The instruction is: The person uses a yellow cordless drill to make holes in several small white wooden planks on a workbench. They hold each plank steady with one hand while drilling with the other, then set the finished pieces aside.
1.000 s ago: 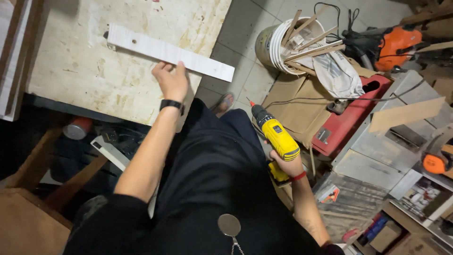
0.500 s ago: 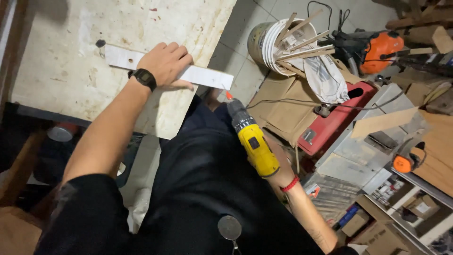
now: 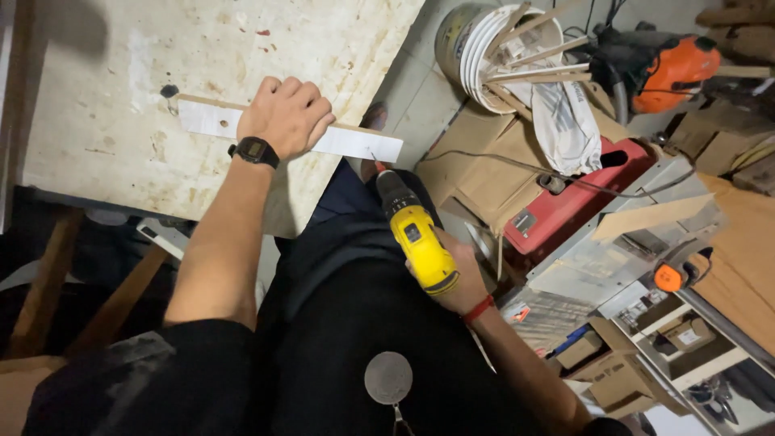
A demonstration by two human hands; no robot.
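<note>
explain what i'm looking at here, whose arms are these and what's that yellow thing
This is one picture from a camera worn on a person's head, looking down, so both arms are that person's own. The left hand, with a black watch at its wrist, presses flat on a long white strip of board lying on a worn, pale worktable. The right hand grips a yellow cordless drill, its tip pointing up toward the strip's near end, whether touching is unclear. On the floor to the right are a bucket of wood sticks, a red tool case and an orange power tool.
</note>
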